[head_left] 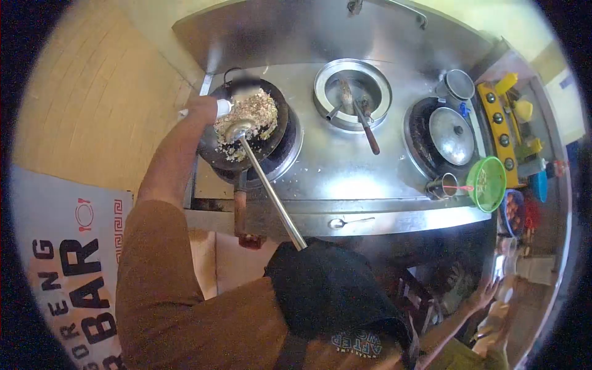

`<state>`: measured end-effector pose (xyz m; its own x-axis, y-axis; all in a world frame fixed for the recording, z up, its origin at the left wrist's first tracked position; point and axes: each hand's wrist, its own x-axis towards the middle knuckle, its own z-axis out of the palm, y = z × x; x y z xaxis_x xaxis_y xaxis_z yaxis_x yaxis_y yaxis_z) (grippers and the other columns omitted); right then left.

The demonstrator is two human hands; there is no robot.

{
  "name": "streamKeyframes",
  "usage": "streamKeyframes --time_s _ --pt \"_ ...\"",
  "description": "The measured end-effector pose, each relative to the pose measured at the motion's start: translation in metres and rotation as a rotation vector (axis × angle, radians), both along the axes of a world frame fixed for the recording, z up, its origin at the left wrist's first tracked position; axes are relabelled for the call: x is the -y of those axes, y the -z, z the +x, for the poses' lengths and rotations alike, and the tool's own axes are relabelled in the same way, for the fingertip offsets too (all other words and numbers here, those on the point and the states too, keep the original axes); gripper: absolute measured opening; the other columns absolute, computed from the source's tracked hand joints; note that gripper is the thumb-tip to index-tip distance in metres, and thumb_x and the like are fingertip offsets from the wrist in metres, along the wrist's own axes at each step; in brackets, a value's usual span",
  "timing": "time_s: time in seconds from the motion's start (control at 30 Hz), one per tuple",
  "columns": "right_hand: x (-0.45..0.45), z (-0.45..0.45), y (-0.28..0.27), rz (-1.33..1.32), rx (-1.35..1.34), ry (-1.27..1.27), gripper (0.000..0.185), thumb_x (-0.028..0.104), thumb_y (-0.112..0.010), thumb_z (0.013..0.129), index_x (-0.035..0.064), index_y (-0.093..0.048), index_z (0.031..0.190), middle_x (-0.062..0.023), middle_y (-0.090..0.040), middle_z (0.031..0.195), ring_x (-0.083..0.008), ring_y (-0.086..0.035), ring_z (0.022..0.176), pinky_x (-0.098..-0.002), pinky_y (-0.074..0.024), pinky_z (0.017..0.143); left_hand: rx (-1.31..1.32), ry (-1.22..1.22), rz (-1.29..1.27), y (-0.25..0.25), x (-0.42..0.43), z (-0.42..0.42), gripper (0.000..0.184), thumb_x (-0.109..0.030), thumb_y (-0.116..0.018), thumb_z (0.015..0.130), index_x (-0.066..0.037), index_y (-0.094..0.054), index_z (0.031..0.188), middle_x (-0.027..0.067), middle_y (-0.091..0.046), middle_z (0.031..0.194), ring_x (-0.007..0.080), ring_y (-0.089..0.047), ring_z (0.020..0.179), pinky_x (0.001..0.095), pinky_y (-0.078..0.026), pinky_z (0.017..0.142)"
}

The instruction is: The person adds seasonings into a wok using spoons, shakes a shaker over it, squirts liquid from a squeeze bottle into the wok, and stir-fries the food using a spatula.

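Note:
My left hand (202,112) is over the left edge of a dark wok (277,132), closed around a white object (224,108) whose exact kind I cannot make out. Fried rice (262,111) with small bits lies spread in the wok. A metal ladle (271,191) rests with its bowl in the rice, its long handle slanting toward my body, untouched by either hand. The wok's wooden handle (240,206) points toward me. Down at the right, my right hand (483,295) reaches beside a counter edge, fingers stretched out, with nothing visible in it.
A steel pot (382,114) holding utensils stands mid-stove. Right of it are a lidded pan (452,139), a metal cup (443,186) and a green bowl (490,185). A spoon (338,224) lies on the front ledge. A blue bowl (512,213) of reddish food stands farther right.

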<state>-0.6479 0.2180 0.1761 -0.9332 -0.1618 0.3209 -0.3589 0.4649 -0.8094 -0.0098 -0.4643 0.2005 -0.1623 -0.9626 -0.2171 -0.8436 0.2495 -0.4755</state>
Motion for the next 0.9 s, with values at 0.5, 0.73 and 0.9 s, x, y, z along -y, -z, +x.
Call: streamKeyframes --time_s 0.5,0.73,0.9 --pt "0.085 0.063 -0.054 -0.116 0.087 -0.362 0.050 0.024 -0.056 0.092 -0.0061 -0.042 0.130 -0.0123 -0.059 0.113 -0.0180 -0.055 0.099 -0.0290 -0.0435 0.089 -0.142 -0.045 0.043 0.016 -0.024 0.038 0.035 -0.022 -0.072 0.068 -0.008 -0.069 0.099 0.0103 -0.067 0.102 0.0268 -0.064 0.096 0.0396 -0.051 0.080" --pt "0.104 0.118 -0.073 -0.023 -0.026 -0.357 0.052 0.019 -0.056 0.091 0.0014 -0.037 0.137 -0.0103 -0.058 0.108 -0.0169 -0.053 0.098 -0.0289 -0.0415 0.088 -0.199 0.142 0.043 0.023 -0.014 0.011 0.029 -0.021 -0.072 0.067 -0.008 -0.069 0.093 0.0116 -0.069 0.092 0.0282 -0.067 0.084 0.0408 -0.053 0.073" --pt "0.102 0.146 -0.074 -0.108 0.049 -0.278 0.049 0.017 -0.054 0.092 -0.0004 -0.038 0.136 -0.0127 -0.056 0.117 -0.0198 -0.053 0.107 -0.0309 -0.0408 0.094 -0.179 0.091 0.085 0.017 -0.010 -0.004 0.037 -0.019 -0.076 0.061 -0.008 -0.069 0.095 0.0118 -0.068 0.096 0.0273 -0.066 0.091 0.0381 -0.053 0.076"
